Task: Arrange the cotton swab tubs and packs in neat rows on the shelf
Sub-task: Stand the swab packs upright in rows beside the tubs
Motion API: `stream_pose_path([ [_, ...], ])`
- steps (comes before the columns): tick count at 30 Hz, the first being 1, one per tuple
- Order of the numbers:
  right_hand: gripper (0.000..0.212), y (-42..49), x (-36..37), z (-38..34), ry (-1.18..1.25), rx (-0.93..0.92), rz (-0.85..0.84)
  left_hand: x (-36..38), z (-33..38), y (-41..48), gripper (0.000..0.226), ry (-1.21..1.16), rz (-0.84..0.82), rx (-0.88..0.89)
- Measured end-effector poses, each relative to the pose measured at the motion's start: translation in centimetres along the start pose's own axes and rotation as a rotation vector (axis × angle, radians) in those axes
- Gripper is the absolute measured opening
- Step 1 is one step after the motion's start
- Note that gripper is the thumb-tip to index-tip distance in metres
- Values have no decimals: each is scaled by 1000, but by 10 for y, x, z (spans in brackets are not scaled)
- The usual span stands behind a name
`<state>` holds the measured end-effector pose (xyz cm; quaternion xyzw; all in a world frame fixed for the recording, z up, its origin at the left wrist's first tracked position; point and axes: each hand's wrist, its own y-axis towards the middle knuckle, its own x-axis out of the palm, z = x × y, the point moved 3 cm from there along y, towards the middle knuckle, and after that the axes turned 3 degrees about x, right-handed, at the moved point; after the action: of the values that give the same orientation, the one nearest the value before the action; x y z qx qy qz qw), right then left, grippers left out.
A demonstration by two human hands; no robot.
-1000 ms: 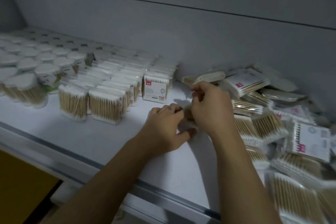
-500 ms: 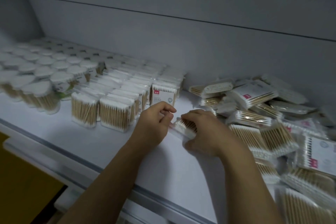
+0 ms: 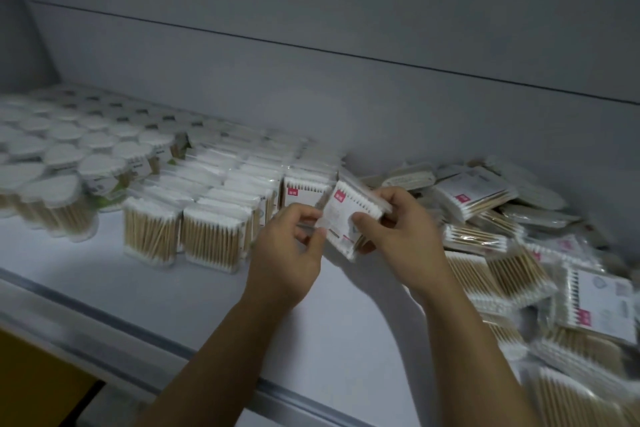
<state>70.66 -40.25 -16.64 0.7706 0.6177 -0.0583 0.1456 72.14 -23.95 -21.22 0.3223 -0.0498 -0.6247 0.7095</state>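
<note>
A flat pack of cotton swabs with a white label and a red mark is lifted above the white shelf, tilted, label towards me. My right hand grips its right side. My left hand pinches its lower left edge. Just left of it, upright packs stand in rows. Round tubs with white lids stand in rows at the far left. A loose heap of packs lies to the right.
The shelf's grey back wall rises behind the rows. A grey rail runs along the shelf's front edge. A yellow surface shows below at the lower left.
Both hands have lifted one pack from the shelf surface and turned it label-up, carrying it towards the rows of upright packs. The view has shifted a little to the left.
</note>
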Motion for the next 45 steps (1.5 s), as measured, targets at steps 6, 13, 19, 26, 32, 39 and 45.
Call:
stream_pose_path([
  [6, 25, 8, 14, 9, -250, -126, 32, 2, 20, -12, 38, 717, -292, 34],
  [13, 27, 22, 49, -6, -383, -234, 99, -6, 10, -37, 39, 769, -227, 168],
  [19, 22, 23, 65, -8, -550, -236, 137, -6, 10, -30, 66, 799, -282, -3],
  [26, 46, 10, 41, 2, -447, -182, 101, -5, 8, -31, 57, 818, -272, 25],
  [32, 45, 7, 20, -6, -419, -198, 213, -1, 38, -3, 27, 752, -218, 182],
  [39, 48, 3, -8, -29, -400, -370, 465, 13, 74, 59, 34, 812, -313, 349],
  [45, 55, 4, -21, -31, -334, -283, 465, 71, 86, 95, 51, 933, -569, 458],
])
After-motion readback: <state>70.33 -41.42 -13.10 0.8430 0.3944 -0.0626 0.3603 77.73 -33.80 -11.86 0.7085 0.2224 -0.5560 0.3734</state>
